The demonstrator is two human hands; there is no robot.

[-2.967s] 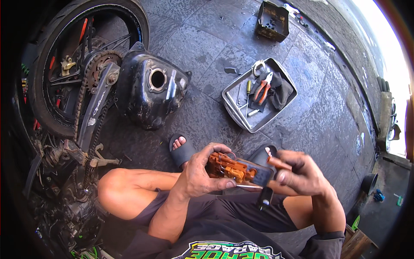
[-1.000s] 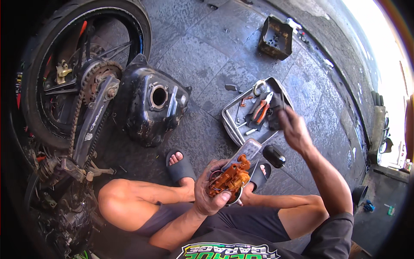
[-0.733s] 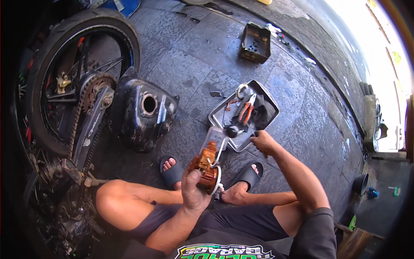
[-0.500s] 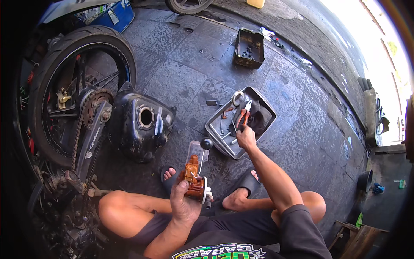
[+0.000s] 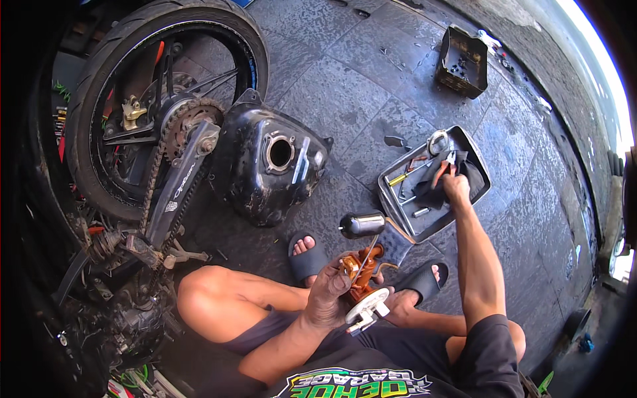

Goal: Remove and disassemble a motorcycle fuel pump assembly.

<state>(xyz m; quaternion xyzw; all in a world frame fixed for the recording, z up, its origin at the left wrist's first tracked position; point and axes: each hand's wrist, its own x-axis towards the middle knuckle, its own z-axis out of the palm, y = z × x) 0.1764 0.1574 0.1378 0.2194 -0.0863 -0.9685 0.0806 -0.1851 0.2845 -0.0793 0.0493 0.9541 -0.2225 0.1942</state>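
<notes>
My left hand is wrapped round a fuel pump unit with an amber-brown body and a white flange tilted toward me. A thin metal rod runs up from it to a black cylindrical float. A clear brownish flap, partly hidden, shows behind the pump. Further off to the right, my right hand closes on the orange handles of pliers, jaws pointing away. The pliers are over a grey tray holding a dark cloth, a yellow-handled screwdriver, a ring and several small metal tools.
A black fuel tank with a round opening lies left of the tray. Beyond it stands a motorcycle wheel with chain and swingarm. An open dark box with small parts sits far right. My sandalled feet flank the pump.
The view has swung, so everything sits further right or lower. My left hand has turned the pump, bringing the flange toward me and the float side-on. The right hand still grips the pliers over the tray.
</notes>
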